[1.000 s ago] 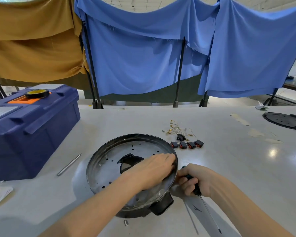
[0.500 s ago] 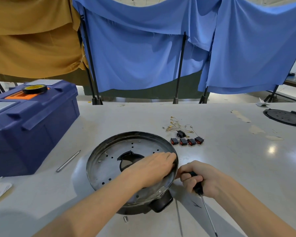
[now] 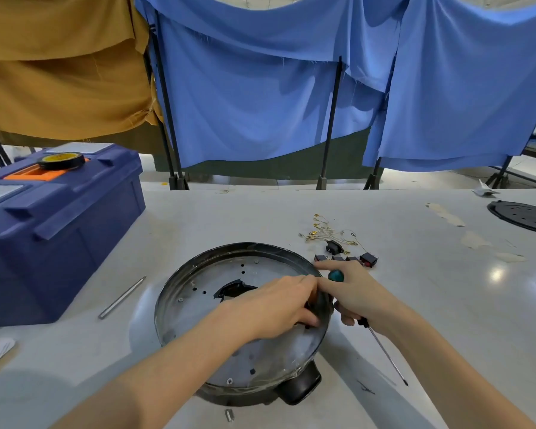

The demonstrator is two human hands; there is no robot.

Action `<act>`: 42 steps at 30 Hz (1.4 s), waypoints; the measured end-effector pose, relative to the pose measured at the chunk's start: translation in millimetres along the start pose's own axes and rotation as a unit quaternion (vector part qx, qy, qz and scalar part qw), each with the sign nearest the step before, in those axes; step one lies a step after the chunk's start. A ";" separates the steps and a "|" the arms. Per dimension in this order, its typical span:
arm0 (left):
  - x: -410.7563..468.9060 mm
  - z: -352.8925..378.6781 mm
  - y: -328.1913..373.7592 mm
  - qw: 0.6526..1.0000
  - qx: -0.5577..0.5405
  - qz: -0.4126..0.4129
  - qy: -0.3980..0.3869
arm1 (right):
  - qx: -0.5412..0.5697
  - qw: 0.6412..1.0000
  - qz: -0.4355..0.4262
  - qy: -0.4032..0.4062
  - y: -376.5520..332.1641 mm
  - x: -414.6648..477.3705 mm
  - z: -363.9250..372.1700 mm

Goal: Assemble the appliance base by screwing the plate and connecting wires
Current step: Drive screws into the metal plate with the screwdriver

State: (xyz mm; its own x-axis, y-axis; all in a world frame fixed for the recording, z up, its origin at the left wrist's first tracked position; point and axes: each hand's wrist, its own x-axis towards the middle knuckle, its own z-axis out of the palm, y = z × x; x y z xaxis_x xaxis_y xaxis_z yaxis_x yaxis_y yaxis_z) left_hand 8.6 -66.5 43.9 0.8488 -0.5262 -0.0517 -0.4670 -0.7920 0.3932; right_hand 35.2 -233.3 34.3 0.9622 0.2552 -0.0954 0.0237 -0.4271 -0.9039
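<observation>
The round black appliance base (image 3: 300, 388) lies on the table with a perforated metal plate (image 3: 198, 292) seated inside its rim. My left hand (image 3: 273, 308) lies on the plate's right side, its fingers bent down against the inner rim and pinching something small and dark there. My right hand (image 3: 353, 292) sits just outside the rim and grips a screwdriver (image 3: 384, 351). The tool's green cap points up and its shaft slants toward the lower right. That hand's index finger stretches out to the rim. Small black and red switches (image 3: 369, 259) and thin wires (image 3: 322, 233) with brass terminals lie just beyond.
A blue toolbox (image 3: 59, 227) with a tape roll (image 3: 61, 160) on its lid stands at the left. A metal rod (image 3: 121, 298) lies beside it and a small screw (image 3: 229, 415) in front of the base. A black round plate (image 3: 523, 215) sits far right. Blue and tan cloths hang behind.
My right hand has moved up along the rim, its index finger now stretched out to it, and the screwdriver's green cap shows. My left fingers have curled at the rim.
</observation>
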 end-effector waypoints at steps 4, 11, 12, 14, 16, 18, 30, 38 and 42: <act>2.5 6.8 3.4 0.991 0.118 0.052 0.032 | 0.013 1.000 -0.015 0.020 7.3 5.2 1.5; 5.3 19.7 -4.9 0.950 0.270 0.147 0.051 | 0.058 0.997 -0.008 0.043 12.0 8.1 8.1; 4.7 19.8 -4.7 0.949 0.271 0.152 0.058 | 0.065 0.997 -0.007 0.044 11.8 8.0 8.9; 4.0 20.3 -3.9 0.945 0.278 0.160 0.069 | 0.079 0.996 -0.006 0.047 11.7 7.4 10.6; 3.6 20.5 -2.7 0.940 0.289 0.166 0.071 | 0.091 0.995 -0.002 0.044 10.8 6.2 11.3; 4.2 19.7 -2.3 0.937 0.299 0.168 0.068 | 0.099 0.994 0.002 0.038 9.3 4.8 11.5; 6.1 -9.5 -3.5 0.994 -0.098 -0.003 0.051 | 0.127 0.992 0.016 0.010 4.9 -0.7 10.8; 17.6 -15.7 2.1 0.967 -0.221 -0.117 0.045 | 0.118 0.993 0.023 0.003 4.4 -0.8 10.5; 23.8 -10.3 11.6 0.974 -0.162 -0.144 0.072 | 0.121 0.992 0.027 0.004 5.6 -0.1 10.6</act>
State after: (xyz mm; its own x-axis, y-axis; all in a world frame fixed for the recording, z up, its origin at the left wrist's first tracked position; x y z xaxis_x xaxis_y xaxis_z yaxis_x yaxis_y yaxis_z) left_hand 25.9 -85.0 56.7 0.9700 -0.2286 -0.0824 -0.1212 -0.7493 0.6510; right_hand 32.3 -226.6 24.8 0.9621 0.2310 -0.1446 -0.0935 -0.2186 -0.9713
